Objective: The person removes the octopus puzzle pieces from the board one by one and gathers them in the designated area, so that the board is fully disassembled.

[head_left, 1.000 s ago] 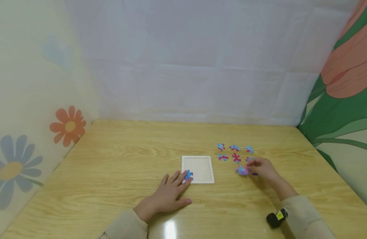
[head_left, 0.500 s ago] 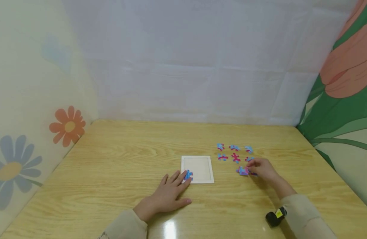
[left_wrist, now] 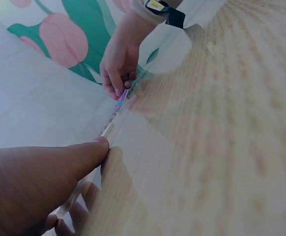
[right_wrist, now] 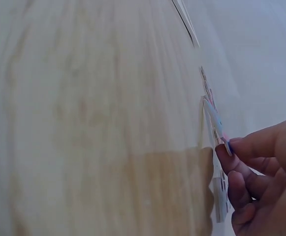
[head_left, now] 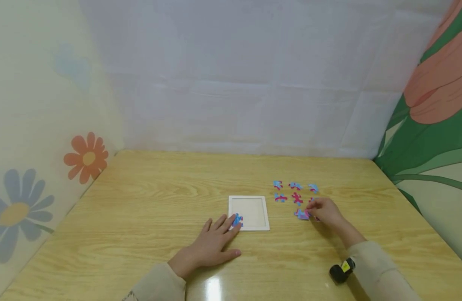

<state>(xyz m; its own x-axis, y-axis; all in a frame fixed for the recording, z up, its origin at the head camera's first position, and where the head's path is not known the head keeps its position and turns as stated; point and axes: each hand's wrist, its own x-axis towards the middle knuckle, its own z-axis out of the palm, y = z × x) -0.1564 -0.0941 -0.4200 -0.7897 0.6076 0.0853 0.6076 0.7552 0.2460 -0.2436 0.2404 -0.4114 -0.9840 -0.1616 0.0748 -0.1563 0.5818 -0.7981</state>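
Note:
A white square puzzle frame point(head_left: 267, 219) lies on the table, with one blue jigsaw piece point(head_left: 236, 219) in its near left corner. My left hand point(head_left: 211, 247) rests spread beside the frame, its fingertips touching that corner and the piece. To the right, my right hand point(head_left: 327, 214) pinches a blue and pink jigsaw piece point(head_left: 301, 214) between thumb and fingers. In the right wrist view this held piece point(right_wrist: 214, 119) is tilted, one end close to the table. Part of another piece point(head_left: 316, 219) shows under the right hand, mostly hidden.
Several loose blue and red jigsaw pieces point(head_left: 297, 198) lie in rows behind the right hand. A black wrist device point(head_left: 342, 271) sits at the right sleeve. A white cloth point(head_left: 234, 83) hangs behind the wooden table point(head_left: 159, 184).
My right hand has moved slightly left with the pinched jigsaw piece, sliding it away from the piece under the hand. My left hand and the frame have stayed in place.

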